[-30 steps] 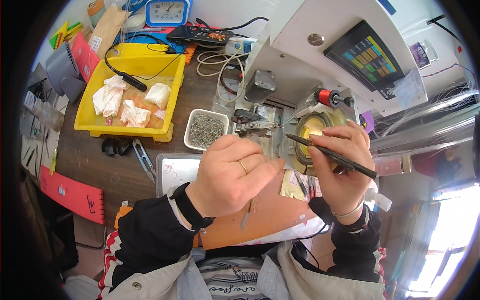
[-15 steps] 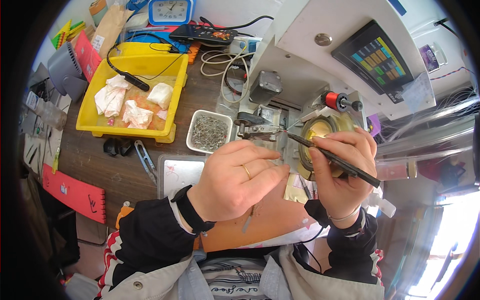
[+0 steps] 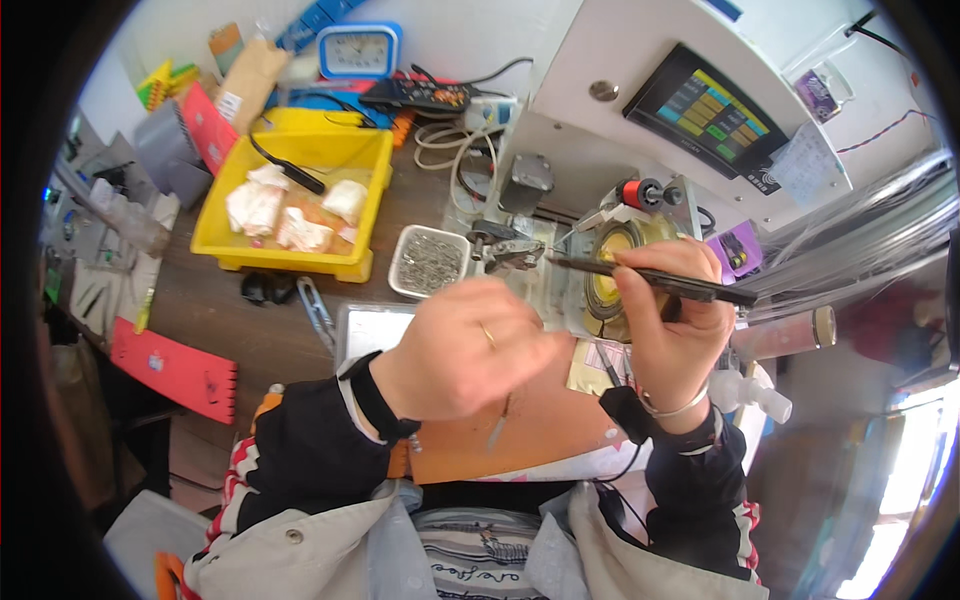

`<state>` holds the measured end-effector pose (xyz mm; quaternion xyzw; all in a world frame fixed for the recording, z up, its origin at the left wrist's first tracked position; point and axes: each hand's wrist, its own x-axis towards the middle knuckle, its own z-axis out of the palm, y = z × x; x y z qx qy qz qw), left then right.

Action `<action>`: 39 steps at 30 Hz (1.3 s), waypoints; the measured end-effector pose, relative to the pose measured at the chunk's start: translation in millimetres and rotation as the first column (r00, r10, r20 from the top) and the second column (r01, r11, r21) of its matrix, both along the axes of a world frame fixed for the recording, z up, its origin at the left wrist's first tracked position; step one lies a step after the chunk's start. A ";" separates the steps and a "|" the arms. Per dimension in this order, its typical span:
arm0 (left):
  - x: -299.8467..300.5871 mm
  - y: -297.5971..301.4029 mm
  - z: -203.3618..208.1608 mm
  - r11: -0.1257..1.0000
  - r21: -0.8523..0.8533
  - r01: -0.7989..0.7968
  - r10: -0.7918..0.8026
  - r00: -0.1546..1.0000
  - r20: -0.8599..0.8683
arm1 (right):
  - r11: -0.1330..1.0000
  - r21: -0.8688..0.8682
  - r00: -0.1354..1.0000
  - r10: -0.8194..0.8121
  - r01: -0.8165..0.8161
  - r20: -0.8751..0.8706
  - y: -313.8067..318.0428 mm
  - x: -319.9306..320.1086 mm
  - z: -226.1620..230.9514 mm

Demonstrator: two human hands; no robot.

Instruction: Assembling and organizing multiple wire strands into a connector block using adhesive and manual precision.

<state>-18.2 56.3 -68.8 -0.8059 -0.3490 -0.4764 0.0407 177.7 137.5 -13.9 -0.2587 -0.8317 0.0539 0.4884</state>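
My left hand is curled with the fingers pinched together just in front of a small metal fixture on the white machine; what it pinches is too small to see. My right hand grips a thin black rod-like tool held level, its tip pointing left at the fixture. Behind that hand sits a round yellowish spool. A small white tray of tiny metal parts lies just left of the fixture.
A yellow bin with white rags and a black tool stands at the left. Metal tweezers and a black object lie on the brown table. An orange mat lies under my hands. A blue clock and cables stand at the back.
Both hands have dropped slightly lower in view and nearer to me. The black tool has levelled out, its tip still at the fixture. The grips are unchanged.
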 end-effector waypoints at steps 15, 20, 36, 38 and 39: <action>-140.7 -37.5 8.3 0.583 -0.439 -0.684 0.680 0.707 -0.197 | 0.968 -0.211 0.986 -0.107 0.132 0.127 -59.5 140.4 -88.5; -113.4 -11.7 5.3 0.600 -0.254 -0.759 0.733 0.648 -0.205 | 0.965 -0.205 0.908 -0.069 0.166 0.413 -71.5 136.8 -86.3; -90.3 -49.0 23.8 0.682 0.026 -0.731 0.731 0.682 0.028 | 0.952 -0.278 0.807 0.062 0.129 0.587 -64.8 129.1 -98.6; -91.8 -40.7 19.0 0.703 0.146 -0.696 0.689 0.717 0.102 | 0.967 -0.222 0.810 0.030 0.125 0.585 -66.0 127.4 -98.4; -93.1 -38.3 16.1 0.707 0.266 -0.656 0.636 0.753 0.166 | 0.968 -0.220 0.810 0.031 0.122 0.585 -66.8 125.7 -97.7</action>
